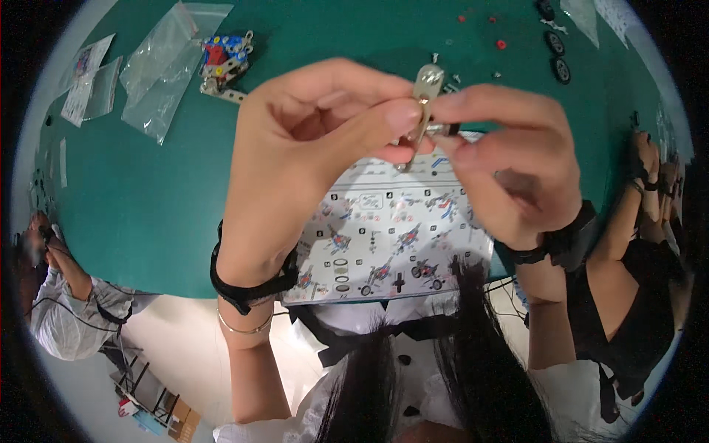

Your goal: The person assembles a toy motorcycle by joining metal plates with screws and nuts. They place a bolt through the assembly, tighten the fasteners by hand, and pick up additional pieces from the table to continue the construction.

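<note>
**A:** Metal strip [426, 100], the small perforated silver one — where does it sit against the hands?

**B:** Right between them, lifted above the counter [148, 207] and over the printed instruction sheet [391, 236]. Its long axis runs nearly upright, leaning a little: rounded top end toward the far side of the counter, lower end pointing down at the sheet.

**A:** Who has hold of it?

**B:** Both. The left hand [310, 148] pinches it from the left, thumb pressed against the strip's middle, other fingers curled behind. The right hand [509, 155] closes in from the right, thumb and forefinger pinching a small dark-tipped piece [445, 129] that touches the strip's side near the middle.

**A:** So neither is nearer?

**B:** Equal, I'd judge; the fingertips almost meet at the strip.

**A:** Anything else about?

**B:** A half-built model of blue, red and silver parts [225, 63] lies well apart at the far left beside clear plastic bags [159, 66]; black wheels [557, 55] sit at the far right, with loose red bits [501, 44] near them.
</note>
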Tool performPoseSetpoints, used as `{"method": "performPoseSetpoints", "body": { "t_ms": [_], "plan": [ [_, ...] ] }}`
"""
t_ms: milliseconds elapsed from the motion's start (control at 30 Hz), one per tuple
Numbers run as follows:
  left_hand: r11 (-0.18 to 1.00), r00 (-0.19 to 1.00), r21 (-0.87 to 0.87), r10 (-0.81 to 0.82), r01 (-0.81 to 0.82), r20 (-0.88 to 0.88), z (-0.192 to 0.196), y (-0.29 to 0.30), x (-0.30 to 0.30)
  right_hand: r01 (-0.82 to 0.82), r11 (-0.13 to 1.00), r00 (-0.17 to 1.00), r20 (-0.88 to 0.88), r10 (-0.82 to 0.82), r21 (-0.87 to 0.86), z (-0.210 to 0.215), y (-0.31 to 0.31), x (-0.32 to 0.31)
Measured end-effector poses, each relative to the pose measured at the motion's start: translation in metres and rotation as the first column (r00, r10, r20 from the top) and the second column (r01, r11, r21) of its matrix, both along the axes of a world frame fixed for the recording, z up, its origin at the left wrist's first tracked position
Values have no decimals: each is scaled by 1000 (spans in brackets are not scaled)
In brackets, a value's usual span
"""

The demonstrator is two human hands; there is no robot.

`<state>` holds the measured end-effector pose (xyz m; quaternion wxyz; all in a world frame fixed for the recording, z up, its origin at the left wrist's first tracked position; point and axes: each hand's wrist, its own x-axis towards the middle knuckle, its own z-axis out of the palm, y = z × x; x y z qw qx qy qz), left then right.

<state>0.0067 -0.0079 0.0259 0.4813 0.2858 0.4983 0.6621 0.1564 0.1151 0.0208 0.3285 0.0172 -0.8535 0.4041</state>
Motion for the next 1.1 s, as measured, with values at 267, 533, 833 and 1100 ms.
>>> {"method": "performPoseSetpoints", "body": {
  "t_ms": [267, 533, 833, 1100],
  "plan": [
    [992, 993, -78, -99, 104, 57, 3, 0, -4, -44, 985, 999, 21, 41, 169, 5, 4, 5],
    [982, 963, 76, -184, 172, 197, -3, -3, -12, 12, 989, 999, -36, -6, 148, 10, 0, 3],
    [936, 805, 298, -319, 187, 499, 4, 3, -4, 184, 964, 971, -117, -209, -193, 3, 7, 1],
    [973, 754, 84, -221, 216, 619, 13, -3, 4, 24, 982, 1000, 17, -21, -188, 10, 4, -9]
  ]
}}
